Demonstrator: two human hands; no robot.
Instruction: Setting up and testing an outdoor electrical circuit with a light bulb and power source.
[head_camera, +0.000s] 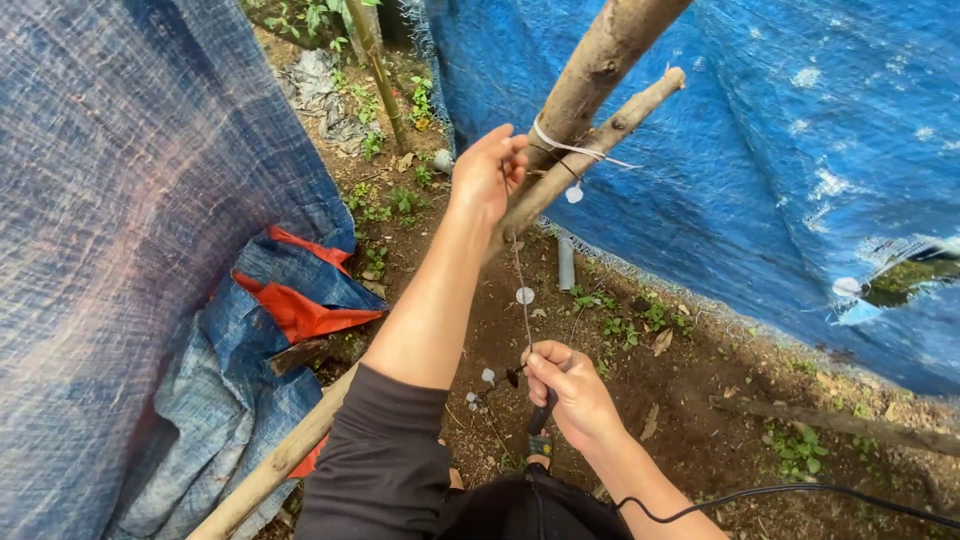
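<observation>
Left hand (488, 172) pinched shut on a thin string (521, 280) at the lashed joint of two wooden poles (590, 75); right hand (565, 385) fisted on the string's near end. String taut between hands, long axis running near to far, almost straight. Blue tarp (780, 170) right, faded tarp (110, 200) left.

I see no packages, labels, signs or screens anywhere around me here. Nothing of that kind shows at all.
</observation>
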